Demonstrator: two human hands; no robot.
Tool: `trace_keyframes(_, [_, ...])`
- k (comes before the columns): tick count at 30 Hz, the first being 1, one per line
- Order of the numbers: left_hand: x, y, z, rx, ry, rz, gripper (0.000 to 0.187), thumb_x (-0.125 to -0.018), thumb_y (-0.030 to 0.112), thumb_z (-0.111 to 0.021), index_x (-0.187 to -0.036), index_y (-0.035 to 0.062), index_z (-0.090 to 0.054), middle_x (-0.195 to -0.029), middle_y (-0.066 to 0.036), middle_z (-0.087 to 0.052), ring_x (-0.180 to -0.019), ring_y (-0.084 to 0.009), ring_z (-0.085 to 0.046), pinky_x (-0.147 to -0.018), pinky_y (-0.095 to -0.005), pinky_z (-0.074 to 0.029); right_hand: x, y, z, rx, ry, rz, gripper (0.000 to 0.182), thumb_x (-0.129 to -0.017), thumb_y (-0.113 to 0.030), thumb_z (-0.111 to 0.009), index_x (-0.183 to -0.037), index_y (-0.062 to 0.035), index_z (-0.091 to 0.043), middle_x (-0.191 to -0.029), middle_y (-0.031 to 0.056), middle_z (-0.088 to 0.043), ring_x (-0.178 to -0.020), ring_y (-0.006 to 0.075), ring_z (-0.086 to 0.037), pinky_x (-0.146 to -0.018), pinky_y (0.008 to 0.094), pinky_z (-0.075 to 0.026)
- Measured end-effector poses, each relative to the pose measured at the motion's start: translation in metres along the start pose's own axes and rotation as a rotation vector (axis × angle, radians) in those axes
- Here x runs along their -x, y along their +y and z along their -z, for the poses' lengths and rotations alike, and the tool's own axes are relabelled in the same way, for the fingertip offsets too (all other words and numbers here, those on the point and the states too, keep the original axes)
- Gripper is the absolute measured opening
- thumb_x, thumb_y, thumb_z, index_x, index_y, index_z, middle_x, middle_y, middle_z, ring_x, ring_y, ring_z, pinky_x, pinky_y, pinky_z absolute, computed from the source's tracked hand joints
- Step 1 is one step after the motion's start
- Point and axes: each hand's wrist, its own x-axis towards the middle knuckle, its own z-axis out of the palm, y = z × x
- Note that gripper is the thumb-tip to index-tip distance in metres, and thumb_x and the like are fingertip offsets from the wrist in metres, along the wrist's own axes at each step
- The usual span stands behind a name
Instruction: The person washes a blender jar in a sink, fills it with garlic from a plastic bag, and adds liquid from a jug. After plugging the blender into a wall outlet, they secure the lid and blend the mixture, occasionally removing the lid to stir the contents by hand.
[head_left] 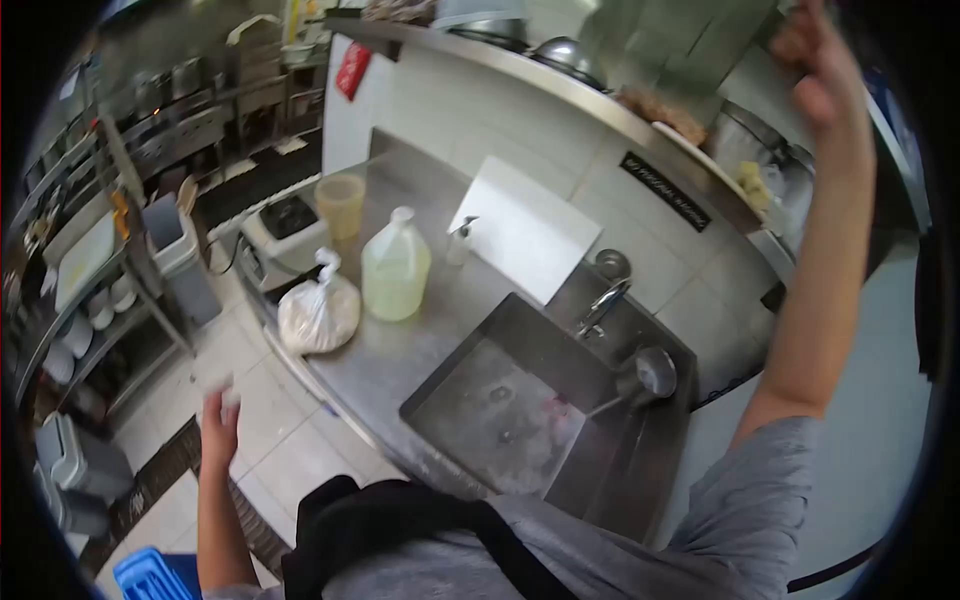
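Note:
My left hand (pixel 220 428) hangs low at the left, over the tiled floor, its fingers a little blurred and apart with nothing in them. High at the upper right, my right hand (pixel 815 65) is raised beside the shelf; some fingers are bent, the thumb stands away from them, and no held thing shows. Nearest below it on the shelf is a metal pot (pixel 745 135). In front of me is a steel sink (pixel 430 405) with a faucet (pixel 606 300). On the counter stand a jug of pale yellow liquid (pixel 396 270) and a tied plastic bag of pale contents (pixel 318 315).
A wall shelf (pixel 600 105) with metal bowls runs above the counter. A white board (pixel 525 225) leans on the wall beside a pump bottle (pixel 460 243). A plastic tub (pixel 340 205) stands at the back. Grey bins (pixel 85 460) and a rack (pixel 130 290) are left.

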Motion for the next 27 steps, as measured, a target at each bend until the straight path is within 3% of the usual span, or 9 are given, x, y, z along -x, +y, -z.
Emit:
trace_keyframes(1, [0.015, -0.002, 0.014, -0.027, -0.007, 0.026, 0.044, -0.089, 0.01, -0.056, -0.132, 0.0068, -0.048, -0.134, -0.011, -0.049, -0.13, -0.0262, -0.042, -0.108, -0.0376, -0.031, 0.002, 0.008, -0.002, -0.018, -0.008, -0.032, 0.026, -0.097, -0.027, -0.049, -0.098, -0.0058, -0.065, -0.096, 0.0096, -0.06, -0.098, 0.0202, -0.053, -0.084, 0.0423, -0.042])
trace_keyframes(3, [-0.023, 0.087, 0.07, 0.275, 0.139, -0.197, 0.043, -0.091, 0.006, -0.052, -0.133, 0.0052, -0.047, -0.137, -0.01, -0.045, -0.127, -0.0235, -0.042, -0.104, -0.0342, -0.033, 0.074, 0.079, -0.028, 0.101, -0.374, -0.089, 0.047, -0.086, -0.053, -0.063, -0.08, -0.0065, -0.054, -0.057, -0.0018, -0.044, -0.05, 0.0111, -0.039, -0.048, 0.0293, -0.03])
trace_keyframes(9, [-0.058, 0.167, 0.143, 0.169, 0.17, -0.816, 0.063, -0.078, 0.028, -0.072, -0.131, 0.004, -0.048, -0.133, -0.015, -0.049, -0.122, -0.0313, -0.047, -0.1, -0.0403, -0.037, 0.315, 0.189, -0.12, 0.186, -0.521, -0.575, 0.036, -0.091, -0.036, -0.063, -0.079, -0.0029, -0.057, -0.062, -0.0042, -0.048, -0.056, 0.0055, -0.042, -0.049, 0.0255, -0.034])
trace_keyframes(13, [-0.043, 0.096, 0.125, 0.159, -0.391, -0.6, 0.04, -0.073, 0.037, -0.075, -0.092, 0.0043, -0.064, -0.086, -0.012, -0.06, -0.08, -0.0348, -0.059, -0.072, -0.0396, -0.049, 0.397, 0.213, -0.168, 0.09, -0.545, -0.521, 0.039, -0.088, -0.03, -0.068, -0.071, 0.0009, -0.052, -0.058, -0.0044, -0.042, -0.056, 0.0055, -0.036, -0.049, 0.0257, -0.031])
trace_keyframes(16, [-0.03, 0.051, 0.126, 0.108, -0.393, -0.66, 0.032, -0.076, 0.03, -0.074, -0.086, 0.0034, -0.062, -0.077, -0.012, -0.056, -0.07, -0.0342, -0.056, -0.062, -0.0372, -0.048, 0.443, 0.23, -0.187, 0.139, -0.461, -0.55, 0.042, -0.084, -0.025, -0.072, -0.066, 0.0003, -0.045, -0.056, -0.003, -0.035, -0.055, 0.0067, -0.031, -0.048, 0.0267, -0.028])
trace_keyframes(20, [-0.029, 0.014, 0.142, 0.512, -0.014, -0.067, 0.014, -0.09, 0.01, -0.059, -0.093, -0.0036, -0.061, -0.085, -0.014, -0.062, -0.074, -0.0251, -0.06, -0.066, -0.0327, -0.048, 0.493, 0.249, -0.186, 0.253, -0.369, -0.496, 0.037, -0.077, -0.011, -0.074, -0.064, -0.0018, -0.041, -0.054, -0.0013, -0.029, -0.053, 0.008, -0.027, -0.047, 0.028, -0.025])
trace_keyframes(21, [-0.051, -0.021, 0.15, -0.15, 0.249, -0.563, 0.024, -0.097, 0.015, -0.049, -0.106, -0.0044, -0.059, -0.093, -0.015, -0.065, -0.084, -0.0234, -0.061, -0.076, -0.0315, -0.048, 0.503, 0.252, -0.182, 0.248, -0.335, -0.428, 0.032, -0.075, -0.006, -0.072, -0.064, -0.0014, -0.042, -0.054, -0.0014, -0.029, -0.052, 0.0081, -0.026, -0.046, 0.0282, -0.025])
trace_keyframes(23, [-0.073, -0.015, 0.164, 1.335, 0.134, 0.25, 0.036, -0.102, 0.028, -0.04, -0.117, 0.0001, -0.056, -0.109, -0.011, -0.064, -0.1, -0.021, -0.061, -0.093, -0.0358, -0.045, 0.515, 0.245, -0.18, 0.42, -0.224, -0.37, 0.022, -0.072, 0.0, -0.068, -0.065, -0.0004, -0.047, -0.054, -0.0009, -0.036, -0.052, 0.0072, -0.034, -0.047, 0.0261, -0.029])
trace_keyframes(27, [-0.095, -0.045, 0.176, 1.366, 0.296, 0.4, 0.047, -0.1, 0.039, -0.042, -0.127, 0.0015, -0.05, -0.127, -0.011, -0.056, -0.118, -0.0224, -0.053, -0.103, -0.0397, -0.04, 0.535, 0.234, -0.154, 0.271, 0.158, -0.361, 0.037, -0.08, -0.028, -0.072, -0.067, 0.0009, -0.052, -0.061, 0.0018, -0.051, -0.056, 0.0111, -0.051, -0.052, 0.0253, -0.039])
